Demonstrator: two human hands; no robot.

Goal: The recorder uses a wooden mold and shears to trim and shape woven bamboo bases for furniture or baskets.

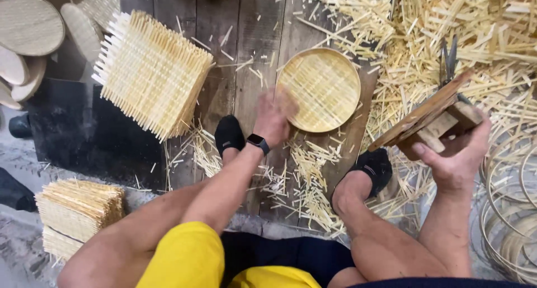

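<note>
— What is the person wearing?
— Bright yellow shorts [187, 257] over a dark navy seat cloth, and low black slip-on shoes [229, 134].
— Anything on the arms?
— Bare arms; a black square-faced smartwatch [258, 142] is strapped on the left wrist. The legs are bare too.

Even, bright daylight, soft shadows, no glare; motion blur on the left hand [274, 117] only.
</note>
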